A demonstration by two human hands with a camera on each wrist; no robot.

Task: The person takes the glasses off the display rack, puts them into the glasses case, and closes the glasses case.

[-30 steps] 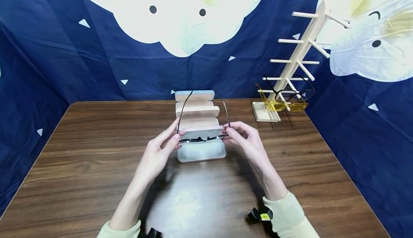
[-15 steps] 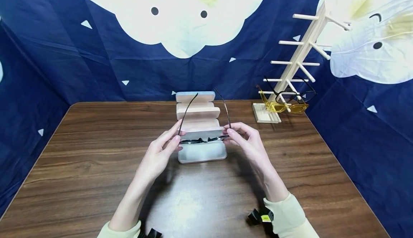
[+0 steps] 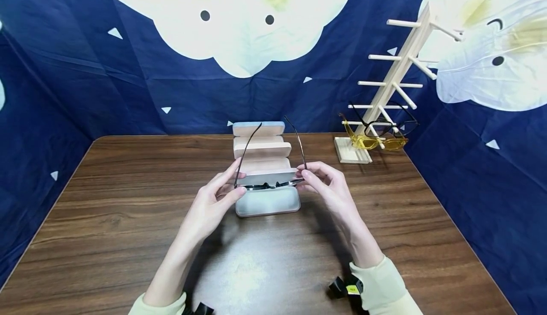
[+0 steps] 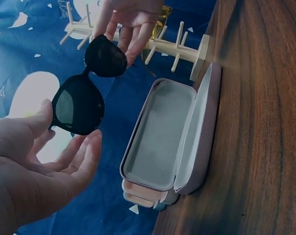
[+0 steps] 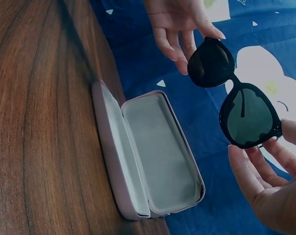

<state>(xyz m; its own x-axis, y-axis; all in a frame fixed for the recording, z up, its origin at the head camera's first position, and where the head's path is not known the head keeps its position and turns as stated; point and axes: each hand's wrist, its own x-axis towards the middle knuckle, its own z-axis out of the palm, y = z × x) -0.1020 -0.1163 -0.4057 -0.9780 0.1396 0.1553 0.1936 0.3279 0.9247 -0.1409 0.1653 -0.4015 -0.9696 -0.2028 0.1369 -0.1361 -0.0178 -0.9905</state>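
Note:
A pair of black sunglasses (image 3: 266, 185) with dark lenses is held up between both hands, its arms unfolded and pointing away from me. My left hand (image 3: 209, 203) pinches the left end of the frame, thumb on the near side. At the opposite end, my right hand (image 3: 329, 189) holds the frame near the hinge between thumb and fingers. Both wrist views show the lenses (image 4: 79, 105) apart from the glasses case below. That open case (image 3: 267, 203), pale pink outside with a grey lining (image 5: 160, 152), stands on the table with nothing visible inside.
Behind the open case, several more pale cases (image 3: 261, 150) are lined up toward the table's back edge. A wooden display rack (image 3: 395, 70) at the back right carries yellow-framed glasses (image 3: 363, 142) and black-framed glasses (image 3: 407, 126). Blue cloth (image 3: 128, 92) surrounds the brown table (image 3: 107, 220).
The left arm of the sunglasses has swung slightly inward, to the right. My left thumb has slid a little to the right along the frame. My right hand stays nearly still.

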